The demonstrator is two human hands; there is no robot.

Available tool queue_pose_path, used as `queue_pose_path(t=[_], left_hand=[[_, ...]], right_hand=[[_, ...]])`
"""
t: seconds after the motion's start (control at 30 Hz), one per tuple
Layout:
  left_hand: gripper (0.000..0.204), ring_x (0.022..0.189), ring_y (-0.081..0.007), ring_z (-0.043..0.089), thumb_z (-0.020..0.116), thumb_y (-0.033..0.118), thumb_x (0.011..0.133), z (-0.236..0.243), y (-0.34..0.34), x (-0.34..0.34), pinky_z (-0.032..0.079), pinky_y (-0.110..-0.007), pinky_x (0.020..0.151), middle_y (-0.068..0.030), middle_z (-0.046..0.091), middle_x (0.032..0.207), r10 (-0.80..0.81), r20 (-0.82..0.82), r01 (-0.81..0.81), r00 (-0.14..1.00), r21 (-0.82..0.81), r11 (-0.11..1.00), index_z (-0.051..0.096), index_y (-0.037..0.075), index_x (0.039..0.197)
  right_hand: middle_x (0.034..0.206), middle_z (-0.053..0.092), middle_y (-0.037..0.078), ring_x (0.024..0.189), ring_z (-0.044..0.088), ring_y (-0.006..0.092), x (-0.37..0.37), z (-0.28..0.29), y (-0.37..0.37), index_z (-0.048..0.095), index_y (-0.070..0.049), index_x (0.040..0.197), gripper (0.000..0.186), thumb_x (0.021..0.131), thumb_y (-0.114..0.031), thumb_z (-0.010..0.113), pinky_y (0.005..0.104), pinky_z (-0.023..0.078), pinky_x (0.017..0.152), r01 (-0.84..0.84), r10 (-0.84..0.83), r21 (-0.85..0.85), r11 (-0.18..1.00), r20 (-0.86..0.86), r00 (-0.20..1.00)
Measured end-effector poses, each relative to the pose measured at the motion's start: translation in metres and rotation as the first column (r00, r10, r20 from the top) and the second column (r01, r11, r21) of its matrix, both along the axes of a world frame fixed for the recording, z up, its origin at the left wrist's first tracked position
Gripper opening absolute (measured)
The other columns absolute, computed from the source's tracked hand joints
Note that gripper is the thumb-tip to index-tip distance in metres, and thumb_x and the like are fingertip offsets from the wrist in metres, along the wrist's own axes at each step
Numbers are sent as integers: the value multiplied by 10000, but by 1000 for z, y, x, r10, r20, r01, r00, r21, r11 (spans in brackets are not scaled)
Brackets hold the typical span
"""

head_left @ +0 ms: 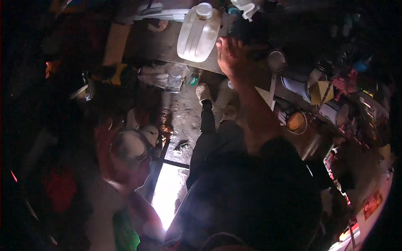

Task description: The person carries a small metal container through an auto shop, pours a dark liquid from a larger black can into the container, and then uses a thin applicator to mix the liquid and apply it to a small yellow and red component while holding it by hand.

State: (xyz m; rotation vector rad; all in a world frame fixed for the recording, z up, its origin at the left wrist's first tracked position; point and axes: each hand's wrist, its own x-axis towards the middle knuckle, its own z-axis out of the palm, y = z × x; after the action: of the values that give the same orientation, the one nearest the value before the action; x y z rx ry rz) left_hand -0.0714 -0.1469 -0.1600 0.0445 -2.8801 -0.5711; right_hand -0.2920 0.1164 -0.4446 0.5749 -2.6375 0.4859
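At the top centre a white plastic jerrycan (197, 35) with a round white cap stands on a grey board. My right hand (231, 56) is stretched out just right of it, fingers apart and nothing seen in them; whether it touches the jerrycan I cannot tell. Lower left, in dim light, my left hand (121, 173) is wrapped round a round container (130, 144) with a pale top. That container is blurred, and its kind is hard to make out.
A clear plastic bottle (167, 77) lies below the board (146, 42). My feet wear pale clogs (204, 92) on a wet-looking floor (184, 111). Several open cans stand to the right, one orange inside (295, 121). Bright light falls on a strip (169, 190) between my arm and leg.
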Motion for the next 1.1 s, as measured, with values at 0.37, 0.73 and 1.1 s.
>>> queue_pose_path(t=[0.37, 0.73, 1.1], left_hand=[[837, 1326, -370, 553, 805, 515, 788, -4, -6, -6, 397, -526, 1143, -185, 617, 1373, 39, -84, -29, 996, 107, 994, 543, 13, 1403], [772, 1308, -382, 561, 854, 369, 712, 1, -6, -28, 362, -572, 1157, -179, 637, 1309, -89, -110, 100, 990, 97, 990, 585, 22, 1347], [729, 1293, -334, 550, 914, 263, 601, 23, 43, 5, 310, -559, 1176, -127, 626, 1289, 136, -91, -113, 986, 225, 968, 649, 82, 1255]], right_hand=[[1286, 606, 136, 1286, 527, 334, 34, 9, 47, 598, -165, 1369, 639, 781, -320, 794, 590, 308, 1157, -201, 149, 388, 899, 159, 976], [1373, 566, 184, 1295, 514, 353, -1, 5, 20, 599, -140, 1386, 678, 764, -307, 810, 625, 327, 1122, -118, 56, 312, 943, 199, 978], [1429, 499, 190, 1354, 450, 415, 155, 14, 128, 563, -101, 1405, 657, 818, -301, 779, 528, 443, 1068, -329, 227, 59, 942, 609, 760]])
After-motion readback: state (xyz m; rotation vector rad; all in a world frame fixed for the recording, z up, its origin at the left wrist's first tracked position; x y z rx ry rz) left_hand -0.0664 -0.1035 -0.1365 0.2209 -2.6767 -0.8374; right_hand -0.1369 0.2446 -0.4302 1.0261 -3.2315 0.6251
